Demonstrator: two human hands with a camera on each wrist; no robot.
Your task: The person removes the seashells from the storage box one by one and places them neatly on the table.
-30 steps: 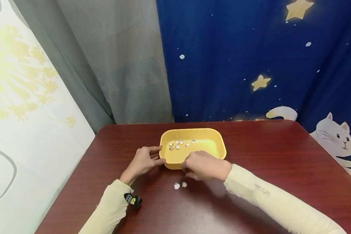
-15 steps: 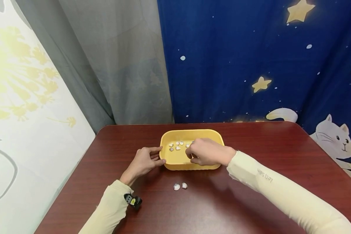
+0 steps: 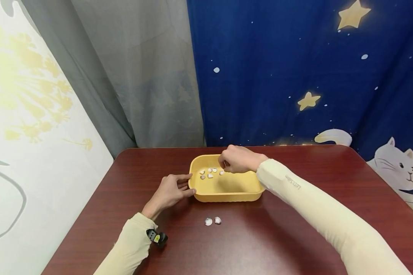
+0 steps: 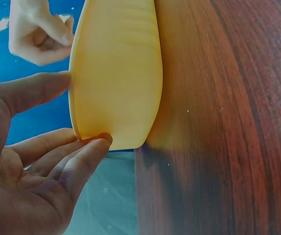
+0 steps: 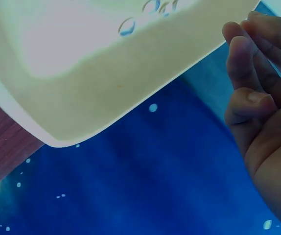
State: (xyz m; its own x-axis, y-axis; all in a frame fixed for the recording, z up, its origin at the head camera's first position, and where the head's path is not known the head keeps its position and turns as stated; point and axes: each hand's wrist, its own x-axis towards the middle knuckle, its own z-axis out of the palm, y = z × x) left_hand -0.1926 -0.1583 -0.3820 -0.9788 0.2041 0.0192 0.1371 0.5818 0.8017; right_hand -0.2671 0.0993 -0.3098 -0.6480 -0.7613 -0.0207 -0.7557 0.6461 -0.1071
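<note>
A yellow plastic tray sits on the table with several small whitish seashells along its left part. My left hand clasps the tray's near left corner, thumb on the front rim and fingers against the end wall. Above the tray's far side hovers my right hand, fingertips bent together and pointing down beside the shells. I cannot tell whether a shell is pinched in it, since its fingers cover the spot. A pair of seashells, one left and one right, lie on the table before the tray.
The dark red wooden table has rounded far corners. Behind it hang a grey curtain and a blue star-patterned curtain. A black strap device is on my left wrist.
My right hand has moved from the tray's front edge, up over the inside, to its far side. My left hand stays on the corner, and the two shells on the table have not moved.
</note>
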